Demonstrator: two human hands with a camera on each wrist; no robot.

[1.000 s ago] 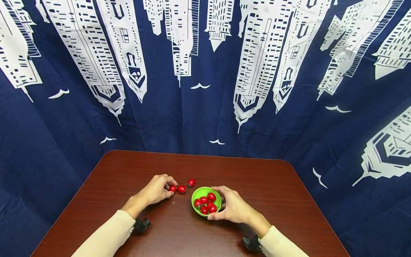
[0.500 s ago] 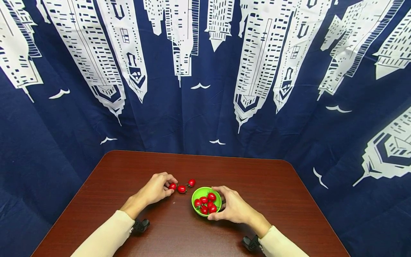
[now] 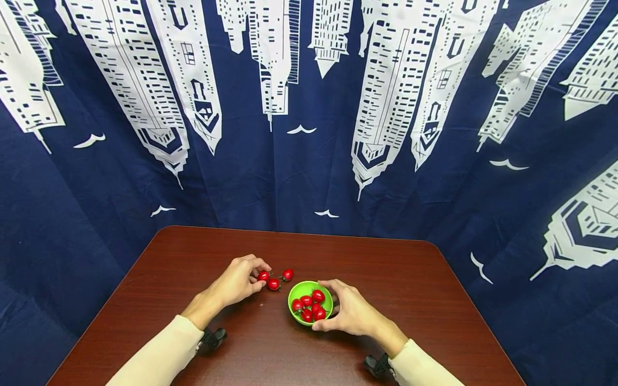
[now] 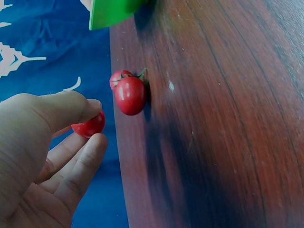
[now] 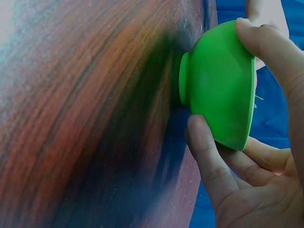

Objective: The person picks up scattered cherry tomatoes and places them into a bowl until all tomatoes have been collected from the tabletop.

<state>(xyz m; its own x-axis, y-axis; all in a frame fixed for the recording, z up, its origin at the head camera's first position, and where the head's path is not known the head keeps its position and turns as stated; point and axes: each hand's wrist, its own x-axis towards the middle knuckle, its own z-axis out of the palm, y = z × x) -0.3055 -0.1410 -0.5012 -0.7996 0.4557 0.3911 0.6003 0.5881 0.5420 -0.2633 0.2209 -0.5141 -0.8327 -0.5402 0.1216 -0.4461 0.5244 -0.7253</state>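
Observation:
Between the thumb and fingers of my left hand point(image 3: 237, 281) is a cherry tomato point(image 4: 90, 125), pinched and raised off the table in the left wrist view. Just beyond it, two more cherry tomatoes lie close together on the table, a nearer one point(image 3: 273, 284) and a farther one point(image 3: 287, 275). My right hand point(image 3: 351, 310) grips a small green bowl point(image 5: 221, 85) from its right side, thumb at the rim and fingers around the wall. Several cherry tomatoes point(image 3: 306, 301) with green stems sit inside the bowl, which stands upright on the table.
Everything stands on a dark red-brown wooden table point(image 3: 386, 268). Behind and beside it hangs a navy curtain point(image 3: 289, 177) printed with white buildings and birds. Black wrist straps with small devices point(image 3: 212, 339) are on both forearms.
My left hand has moved slightly up and to the right, lifting the pinched cherry tomato from its place. The right hand and the bowl stay where they were.

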